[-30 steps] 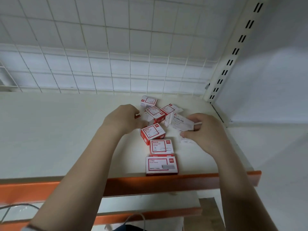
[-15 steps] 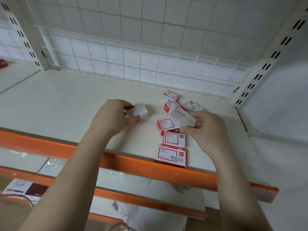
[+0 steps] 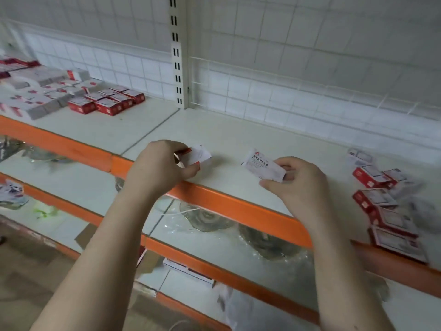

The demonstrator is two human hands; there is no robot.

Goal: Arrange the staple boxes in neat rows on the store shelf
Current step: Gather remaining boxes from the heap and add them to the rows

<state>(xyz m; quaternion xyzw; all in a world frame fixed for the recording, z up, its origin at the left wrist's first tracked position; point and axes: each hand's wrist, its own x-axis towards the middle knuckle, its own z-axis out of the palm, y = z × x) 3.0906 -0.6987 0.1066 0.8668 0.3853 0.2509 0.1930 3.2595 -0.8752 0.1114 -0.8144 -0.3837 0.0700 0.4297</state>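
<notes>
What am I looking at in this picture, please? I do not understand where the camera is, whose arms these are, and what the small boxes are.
The camera sits on a person's head and looks forward and down, so the two arms are that person's own. There is no machine here.

The left hand grips a small red and white staple box. The right hand pinches a white staple box marked STAPLES. Both boxes are held just over the white store shelf, which has an orange front edge.

At the right lies a loose group of red boxes, blurred, some in a rough line toward the front. Far left, on the next shelf section, more boxes stand close together. Lower shelves hold wrapped items I cannot identify.
</notes>
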